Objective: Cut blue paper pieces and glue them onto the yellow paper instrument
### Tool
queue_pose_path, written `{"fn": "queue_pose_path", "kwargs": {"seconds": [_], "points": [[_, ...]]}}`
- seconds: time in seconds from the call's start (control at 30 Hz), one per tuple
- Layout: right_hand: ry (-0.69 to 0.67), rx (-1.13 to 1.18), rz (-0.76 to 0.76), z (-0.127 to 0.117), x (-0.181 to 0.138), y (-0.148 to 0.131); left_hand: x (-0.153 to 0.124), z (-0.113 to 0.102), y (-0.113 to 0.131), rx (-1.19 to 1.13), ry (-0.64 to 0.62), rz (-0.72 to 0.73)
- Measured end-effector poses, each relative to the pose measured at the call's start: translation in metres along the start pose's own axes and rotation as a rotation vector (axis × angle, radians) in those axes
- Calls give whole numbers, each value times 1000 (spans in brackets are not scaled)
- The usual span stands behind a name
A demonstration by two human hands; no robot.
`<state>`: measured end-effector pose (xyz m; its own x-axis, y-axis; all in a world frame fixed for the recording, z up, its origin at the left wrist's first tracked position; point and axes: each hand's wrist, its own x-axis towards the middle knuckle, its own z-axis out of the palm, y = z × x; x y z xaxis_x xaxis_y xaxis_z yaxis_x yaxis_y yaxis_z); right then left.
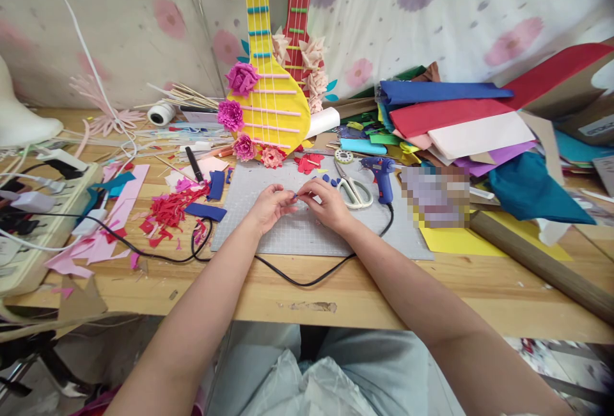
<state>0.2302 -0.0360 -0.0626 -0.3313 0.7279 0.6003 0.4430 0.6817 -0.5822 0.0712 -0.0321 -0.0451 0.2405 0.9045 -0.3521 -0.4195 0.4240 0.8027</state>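
My left hand [272,208] and my right hand [328,205] meet over the grey cutting mat [384,233]. Both are closed in a pinch on a tiny dark blue paper piece [295,196], mostly hidden by the fingertips. Just beyond my right hand lie several small blue paper pieces [330,180]. White-handled scissors [355,193] rest beside that hand, and a blue glue gun [382,179] lies farther right. On the left, blue paper strips [205,212] overlap the mat's edge.
A yellow paper-covered lute [275,112] stands behind the mat, with a red one [298,13] behind it. Red paper scraps [175,207] and a power strip [52,230] are left. Coloured paper [451,109] is piled right. A black cord [307,284] crosses the table front.
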Motion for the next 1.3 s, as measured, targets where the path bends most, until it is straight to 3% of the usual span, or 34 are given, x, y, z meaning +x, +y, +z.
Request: {"fn": "queue_pose_path", "kwargs": {"seconds": [0.23,0.63,0.93,1.3], "points": [[-1,63,132,3,0,-3,0,-1,-2,49,-10,87],[-2,276,344,9,1,6,0,1,-9,306,-27,363],[40,704,471,5,4,2,-1,3,-7,278,20,314],[156,763,552,14,5,4,-1,3,-7,259,30,294]]}}
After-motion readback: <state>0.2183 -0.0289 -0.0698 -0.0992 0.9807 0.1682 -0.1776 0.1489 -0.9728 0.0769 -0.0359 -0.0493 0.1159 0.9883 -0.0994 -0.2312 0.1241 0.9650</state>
